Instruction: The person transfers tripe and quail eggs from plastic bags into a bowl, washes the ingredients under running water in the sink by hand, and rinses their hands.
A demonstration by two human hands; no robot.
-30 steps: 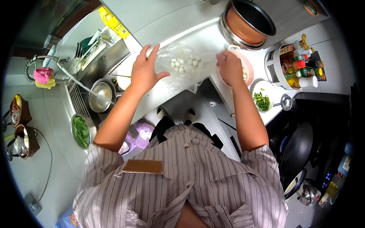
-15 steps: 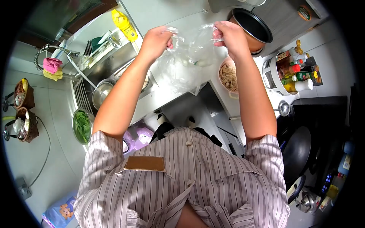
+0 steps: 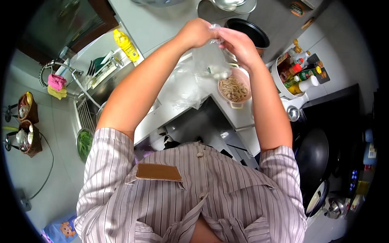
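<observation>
Both of my hands meet at the gathered neck of a clear plastic bag [image 3: 209, 56], which hangs down with small white pieces at its bottom. My left hand [image 3: 198, 33] is closed around the neck, its fingertips partly hidden. From the other side, my right hand [image 3: 240, 45] holds the same neck between thumb and fingers. Just below on the counter lies a crumpled clear plastic sheet or bag [image 3: 184, 87]. Close to the hanging bag, under my right hand, stands a pink bowl [image 3: 236, 104] of pale sliced food [image 3: 234, 90].
To the left is the sink [image 3: 83, 109] with a faucet, and a bowl of green leaves [image 3: 84, 145]. A yellow bottle [image 3: 126, 45] stands behind. A dark pot [image 3: 253, 32] and a rack of condiment bottles [image 3: 289, 77] are to the right, near a wok [image 3: 313, 154].
My hands have come together from holding the bag's opening apart; its top is now bunched between them. The left hand moved right. The view shifted, showing more of the pink bowl.
</observation>
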